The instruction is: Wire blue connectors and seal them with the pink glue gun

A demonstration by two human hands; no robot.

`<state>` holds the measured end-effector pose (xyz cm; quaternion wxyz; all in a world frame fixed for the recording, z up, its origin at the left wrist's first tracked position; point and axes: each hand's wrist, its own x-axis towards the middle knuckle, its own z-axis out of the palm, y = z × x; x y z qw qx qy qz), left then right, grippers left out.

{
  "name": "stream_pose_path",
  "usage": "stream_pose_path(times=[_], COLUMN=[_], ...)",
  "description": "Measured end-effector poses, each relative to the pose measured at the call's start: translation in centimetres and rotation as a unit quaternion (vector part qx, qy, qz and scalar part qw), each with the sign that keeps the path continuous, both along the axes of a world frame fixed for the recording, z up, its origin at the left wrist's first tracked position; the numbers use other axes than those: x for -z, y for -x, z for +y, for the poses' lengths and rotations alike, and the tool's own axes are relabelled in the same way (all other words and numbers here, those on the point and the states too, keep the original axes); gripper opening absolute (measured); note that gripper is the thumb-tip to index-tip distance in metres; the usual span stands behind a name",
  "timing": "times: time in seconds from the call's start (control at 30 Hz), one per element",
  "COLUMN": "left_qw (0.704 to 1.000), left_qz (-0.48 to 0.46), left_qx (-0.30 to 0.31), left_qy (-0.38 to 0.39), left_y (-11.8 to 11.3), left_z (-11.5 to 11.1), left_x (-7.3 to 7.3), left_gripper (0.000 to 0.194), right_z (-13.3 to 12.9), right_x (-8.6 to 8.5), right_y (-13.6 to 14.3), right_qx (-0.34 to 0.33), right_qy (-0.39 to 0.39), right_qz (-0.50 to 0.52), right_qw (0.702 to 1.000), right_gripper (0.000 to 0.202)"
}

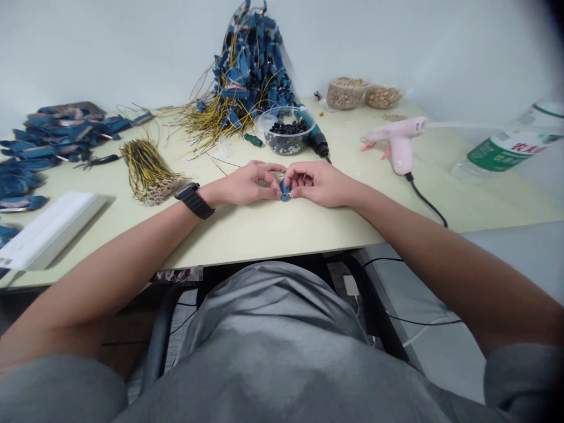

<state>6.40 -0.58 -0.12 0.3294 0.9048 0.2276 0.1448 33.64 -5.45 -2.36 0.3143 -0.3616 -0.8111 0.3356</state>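
Note:
A small blue piece with a shiny metal bit at its lower end is held between my two hands, just above the table near its front edge. My left hand pinches it from the left with thumb and fingertips; a black watch is on that wrist. From the right, my right hand grips the same piece between thumb and index finger, its other fingers curled. Behind the hands stands a clear round tub of small black parts. Thin wires show just behind my left hand.
On the table are a heap of blue pieces with yellow wires, a wire bundle, more blue pieces, and a white box. Rightward lie a power tool, pink glue gun and bottle.

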Motion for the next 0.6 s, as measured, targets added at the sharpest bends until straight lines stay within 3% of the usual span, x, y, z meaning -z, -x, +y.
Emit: stream_pose_path(times=[0.6], left_qw=[1.0], left_qz=[-0.02], left_qx=[0.008], left_qy=[0.018], left_y=[-0.09], left_z=[0.13], left_x=[0.18], left_gripper=[0.034], right_z=[0.13], right_x=[-0.06], right_y=[-0.12], right_qx=[-0.006], right_qy=[0.0], right_qz=[-0.012], right_qw=[1.0], right_gripper=[0.014])
